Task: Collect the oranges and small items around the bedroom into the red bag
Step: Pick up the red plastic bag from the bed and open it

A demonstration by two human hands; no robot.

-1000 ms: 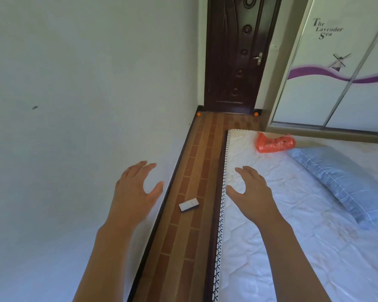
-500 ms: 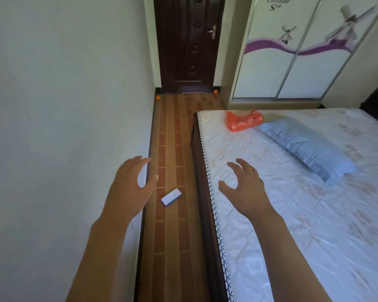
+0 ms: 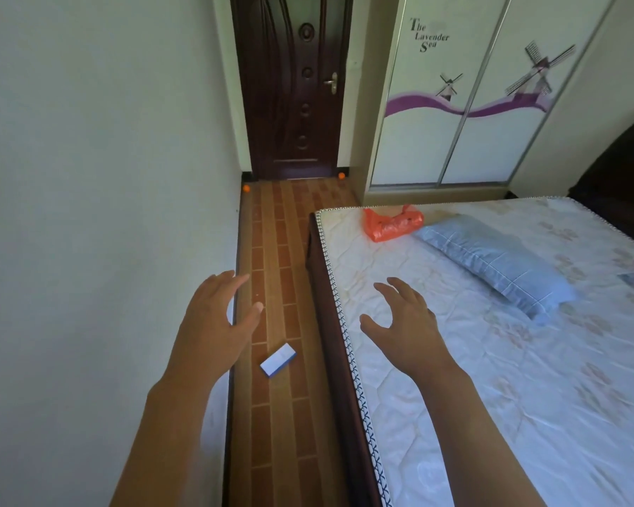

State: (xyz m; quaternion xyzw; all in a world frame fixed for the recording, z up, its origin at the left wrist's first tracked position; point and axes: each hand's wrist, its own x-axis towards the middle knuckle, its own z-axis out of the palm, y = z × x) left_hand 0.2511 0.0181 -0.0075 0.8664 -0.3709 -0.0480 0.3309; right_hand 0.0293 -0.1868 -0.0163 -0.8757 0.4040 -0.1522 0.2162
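Both hands hover with fingers spread, holding nothing. The left hand (image 3: 216, 316) is just above a small white-and-blue box (image 3: 278, 360) on the floor. The red bag (image 3: 392, 224) lies on the mattress (image 3: 527, 378) well beyond the right hand (image 3: 403, 323). Two oranges (image 3: 246, 188) (image 3: 341, 176) sit far ahead by the door (image 3: 293, 86).

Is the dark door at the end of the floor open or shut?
Shut. The dark door sits flat in its frame, and no gap or room beyond shows at its edges.
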